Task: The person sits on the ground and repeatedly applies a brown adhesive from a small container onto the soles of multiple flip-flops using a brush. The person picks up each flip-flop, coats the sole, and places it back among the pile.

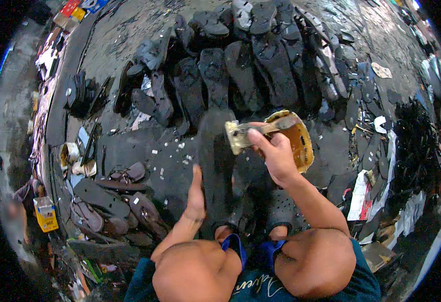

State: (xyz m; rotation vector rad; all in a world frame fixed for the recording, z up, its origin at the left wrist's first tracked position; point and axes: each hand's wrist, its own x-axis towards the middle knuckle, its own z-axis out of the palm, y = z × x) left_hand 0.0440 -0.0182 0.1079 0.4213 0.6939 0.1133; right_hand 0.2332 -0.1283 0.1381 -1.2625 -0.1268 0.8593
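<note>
beside the dark sole (216, 148), right grip (279, 155) clamped on brush (237, 138); left grip's (195, 197) closure unclear.

the right hand (280, 156) grips a brush (237, 135), its broad head crusted pale yellow and pointing left, above a dark ground and near a rough-rimmed container (308, 147) of amber stuff, while the left hand (195, 199) lies along the left edge of a blurred dark sole (216, 146) standing between the two. beyond them, dark footwear pieces (213, 75) lie crowded in rows, and more sandals (102, 199) are heaped at the left, near a yellow-and-white box (45, 214). bare knees (315, 264) and a dark teal garment (260, 289) fill the lower edge.
</note>
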